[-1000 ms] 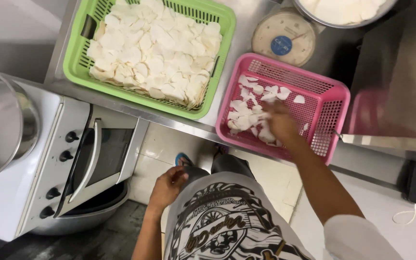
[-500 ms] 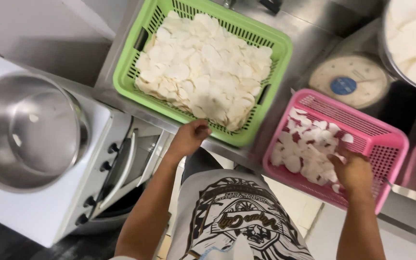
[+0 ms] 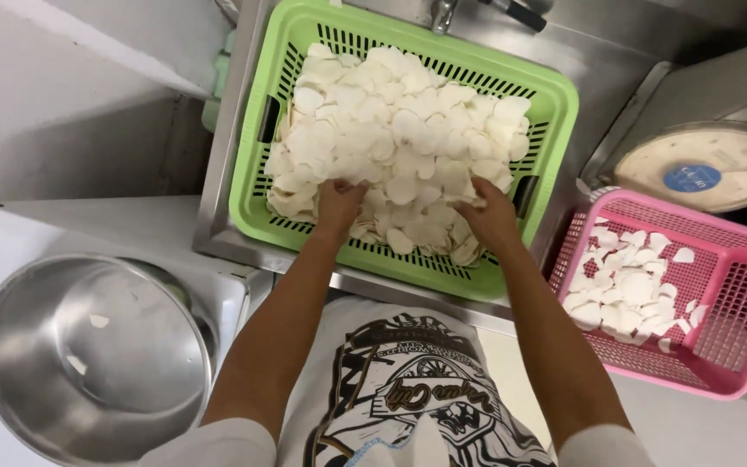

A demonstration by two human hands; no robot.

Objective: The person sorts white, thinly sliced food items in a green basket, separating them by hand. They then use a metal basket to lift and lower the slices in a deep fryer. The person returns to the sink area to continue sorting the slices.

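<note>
Both hands dig into the white slices heaped in the green basket. The left hand and right hand sit at the near edge, fingers curled into slices; the pile lies straight ahead, equally close to both.

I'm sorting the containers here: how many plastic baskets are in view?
2: a green basket in the middle, under both hands, and a pink basket at right.
</note>
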